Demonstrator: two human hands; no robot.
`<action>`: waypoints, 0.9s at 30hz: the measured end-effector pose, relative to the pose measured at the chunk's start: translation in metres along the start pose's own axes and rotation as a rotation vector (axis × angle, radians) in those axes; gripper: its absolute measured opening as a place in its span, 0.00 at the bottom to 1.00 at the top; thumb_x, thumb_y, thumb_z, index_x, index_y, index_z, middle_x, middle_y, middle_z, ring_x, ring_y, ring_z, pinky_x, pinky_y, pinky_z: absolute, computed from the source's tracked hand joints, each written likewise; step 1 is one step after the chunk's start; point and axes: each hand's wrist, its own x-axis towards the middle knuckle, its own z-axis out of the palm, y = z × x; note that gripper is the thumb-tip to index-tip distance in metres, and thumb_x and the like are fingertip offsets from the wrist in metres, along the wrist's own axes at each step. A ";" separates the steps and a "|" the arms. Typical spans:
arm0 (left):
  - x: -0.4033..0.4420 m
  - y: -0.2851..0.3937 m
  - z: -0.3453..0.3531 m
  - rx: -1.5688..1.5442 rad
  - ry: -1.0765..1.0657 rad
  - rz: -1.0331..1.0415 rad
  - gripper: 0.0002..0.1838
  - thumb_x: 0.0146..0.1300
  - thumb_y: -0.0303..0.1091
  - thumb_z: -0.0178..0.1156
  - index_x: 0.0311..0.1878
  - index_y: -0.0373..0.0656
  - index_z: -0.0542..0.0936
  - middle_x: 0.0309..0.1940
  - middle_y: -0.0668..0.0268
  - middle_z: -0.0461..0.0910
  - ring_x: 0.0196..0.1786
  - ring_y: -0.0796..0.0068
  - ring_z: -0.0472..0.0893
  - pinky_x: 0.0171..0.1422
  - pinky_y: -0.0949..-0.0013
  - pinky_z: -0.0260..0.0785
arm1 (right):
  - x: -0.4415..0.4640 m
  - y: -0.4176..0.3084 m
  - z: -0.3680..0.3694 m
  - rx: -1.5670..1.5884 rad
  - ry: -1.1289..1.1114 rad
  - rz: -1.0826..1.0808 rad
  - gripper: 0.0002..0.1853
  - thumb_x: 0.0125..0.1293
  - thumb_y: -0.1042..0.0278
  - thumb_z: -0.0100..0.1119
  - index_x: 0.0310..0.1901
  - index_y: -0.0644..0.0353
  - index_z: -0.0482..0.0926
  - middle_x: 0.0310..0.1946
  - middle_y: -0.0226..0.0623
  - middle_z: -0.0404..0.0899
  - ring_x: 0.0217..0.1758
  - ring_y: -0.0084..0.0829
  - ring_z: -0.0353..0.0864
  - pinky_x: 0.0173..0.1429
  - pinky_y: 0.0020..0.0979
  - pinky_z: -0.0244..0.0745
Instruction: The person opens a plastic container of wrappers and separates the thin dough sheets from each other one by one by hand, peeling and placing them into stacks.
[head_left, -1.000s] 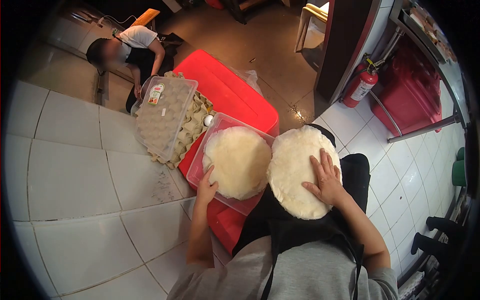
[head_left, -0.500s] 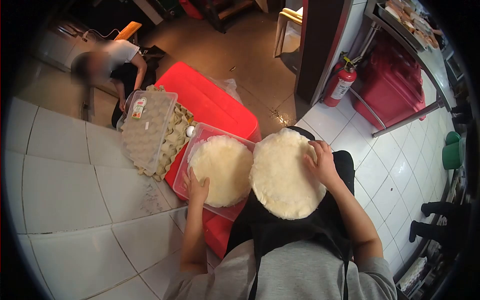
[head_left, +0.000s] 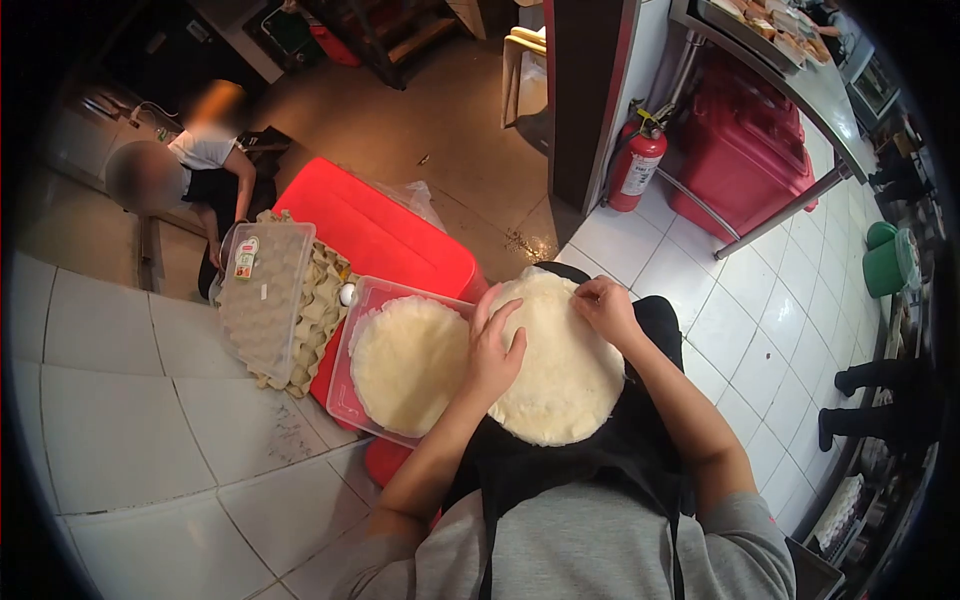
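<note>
A round stack of pale, thin sheets (head_left: 558,370) rests on my lap over the black apron. My left hand (head_left: 492,350) lies on its left edge with the fingers spread. At the upper right edge of the same stack, my right hand (head_left: 604,306) has its fingertips pinched together; whatever lies between them is too small to make out. A second round pale stack (head_left: 408,368) sits in a clear plastic container (head_left: 342,398) to the left, on the red box.
The red box (head_left: 370,225) carries egg trays (head_left: 322,305) with a clear lid (head_left: 265,290) and a white egg (head_left: 347,294). A person (head_left: 205,165) crouches at upper left. A fire extinguisher (head_left: 637,165) and a red bin (head_left: 745,150) stand right, beneath a metal table (head_left: 790,70).
My left hand has left the stack in the container and moved right onto the lap stack. My right hand has shifted to the upper edge and closed its fingers. The view has turned.
</note>
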 end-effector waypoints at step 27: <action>0.002 -0.023 0.028 0.340 -0.293 -0.272 0.53 0.55 0.61 0.62 0.74 0.41 0.48 0.74 0.47 0.45 0.76 0.44 0.44 0.74 0.39 0.40 | 0.001 0.003 -0.021 0.979 -0.009 0.487 0.06 0.66 0.70 0.61 0.34 0.58 0.73 0.28 0.27 0.77 0.28 0.17 0.73 0.33 0.20 0.69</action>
